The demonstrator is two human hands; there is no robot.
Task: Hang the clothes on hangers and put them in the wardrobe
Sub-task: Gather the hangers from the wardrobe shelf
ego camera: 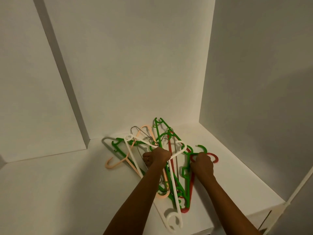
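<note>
A tangled pile of plastic and wire hangers lies on the white wardrobe shelf (237, 175): green hangers (159, 128), white hangers (175, 197), a peach hanger (115, 164), a red hanger (215, 158) and thin metal ones (135, 128). My left hand (156, 157) is in the middle of the pile, fingers curled round a white hanger's bar. My right hand (202, 164) lies at the pile's right side, fingers curled over the red and green hangers near their hooks. No clothes are in view.
The white back wall (135, 65) and right side panel (254, 99) enclose the shelf. A vertical divider (67, 82) stands at the left, with another shelf section (42, 184) beyond it. The shelf's front edge (262, 211) is at the lower right.
</note>
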